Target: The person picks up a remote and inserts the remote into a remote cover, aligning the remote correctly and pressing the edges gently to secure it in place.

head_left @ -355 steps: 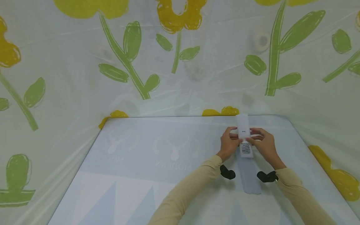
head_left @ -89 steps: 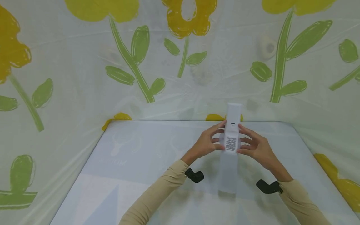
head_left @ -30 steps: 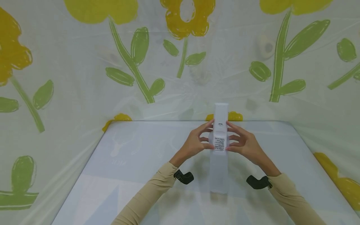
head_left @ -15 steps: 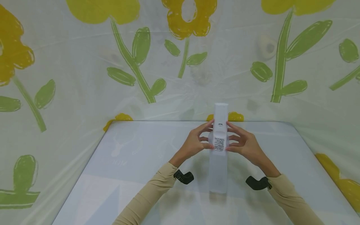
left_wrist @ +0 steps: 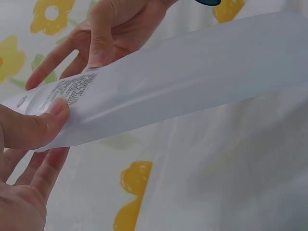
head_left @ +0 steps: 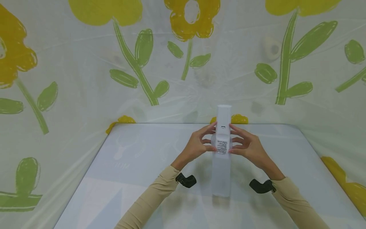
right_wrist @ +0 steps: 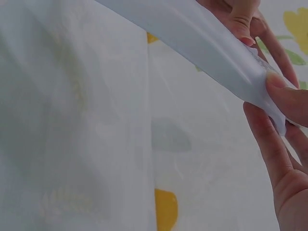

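Flowered plastic sheeting all round, pale printed table cover below. Between the two hands, held up off the cover: long white translucent strip, printed label at its middle, far end rising past the fingertips, near end hanging toward the wrists. Left hand pinching the strip's left edge, thumb pressed beside the label. Right hand pinching the right edge, thumb on top, fingers seemingly behind, though blurred in the wrist view. Black wrist mounts below each sleeve.
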`<state>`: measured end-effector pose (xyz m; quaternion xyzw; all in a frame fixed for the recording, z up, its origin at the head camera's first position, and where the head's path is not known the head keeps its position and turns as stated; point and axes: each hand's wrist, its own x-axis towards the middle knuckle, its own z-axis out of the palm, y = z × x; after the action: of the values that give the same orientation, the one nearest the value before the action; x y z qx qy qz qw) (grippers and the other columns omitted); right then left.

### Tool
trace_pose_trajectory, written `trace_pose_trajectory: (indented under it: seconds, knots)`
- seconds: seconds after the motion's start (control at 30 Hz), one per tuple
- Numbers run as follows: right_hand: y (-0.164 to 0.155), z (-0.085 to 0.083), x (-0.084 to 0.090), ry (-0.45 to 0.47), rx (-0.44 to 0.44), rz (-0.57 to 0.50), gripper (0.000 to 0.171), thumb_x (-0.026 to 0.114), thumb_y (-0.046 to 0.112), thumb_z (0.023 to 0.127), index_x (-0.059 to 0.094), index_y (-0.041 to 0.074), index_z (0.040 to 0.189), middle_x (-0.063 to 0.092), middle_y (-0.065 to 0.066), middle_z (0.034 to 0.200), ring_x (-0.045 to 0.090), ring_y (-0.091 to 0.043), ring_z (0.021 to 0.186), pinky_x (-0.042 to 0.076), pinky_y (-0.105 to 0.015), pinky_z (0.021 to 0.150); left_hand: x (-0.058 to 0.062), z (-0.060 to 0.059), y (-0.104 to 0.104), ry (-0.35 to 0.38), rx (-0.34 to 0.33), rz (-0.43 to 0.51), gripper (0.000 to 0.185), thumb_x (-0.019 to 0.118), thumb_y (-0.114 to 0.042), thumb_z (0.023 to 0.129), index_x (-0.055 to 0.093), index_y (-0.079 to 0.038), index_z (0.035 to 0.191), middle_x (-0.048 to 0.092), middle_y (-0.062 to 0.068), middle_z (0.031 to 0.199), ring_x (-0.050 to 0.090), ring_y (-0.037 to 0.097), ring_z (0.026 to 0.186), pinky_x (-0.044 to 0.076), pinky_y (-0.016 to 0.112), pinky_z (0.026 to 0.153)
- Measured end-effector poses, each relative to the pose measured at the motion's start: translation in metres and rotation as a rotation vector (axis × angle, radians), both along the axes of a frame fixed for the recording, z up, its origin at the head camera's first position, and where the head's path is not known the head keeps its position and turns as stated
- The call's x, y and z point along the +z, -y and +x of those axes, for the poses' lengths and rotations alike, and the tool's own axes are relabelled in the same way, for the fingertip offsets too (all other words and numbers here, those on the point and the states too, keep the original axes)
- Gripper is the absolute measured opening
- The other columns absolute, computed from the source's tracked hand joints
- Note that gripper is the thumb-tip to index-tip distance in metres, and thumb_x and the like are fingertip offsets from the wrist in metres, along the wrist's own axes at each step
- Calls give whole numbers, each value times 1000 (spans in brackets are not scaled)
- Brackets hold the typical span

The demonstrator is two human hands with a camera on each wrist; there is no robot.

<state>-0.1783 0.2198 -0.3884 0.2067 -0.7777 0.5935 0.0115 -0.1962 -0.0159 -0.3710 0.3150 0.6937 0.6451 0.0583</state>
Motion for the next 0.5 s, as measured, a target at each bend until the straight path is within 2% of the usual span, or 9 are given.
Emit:
trace_pose_trajectory:
  seconds: [0.5]
  knots:
    - [0,3,1,-6,-5,-6,81,77,4,77,39,24,145,44,-12,138,62,-18,99,55,-31,77,4,3,0,14,-9,19,84,72,15,72,37,-7,145,47,15,136,47,30,120,50,41,90]
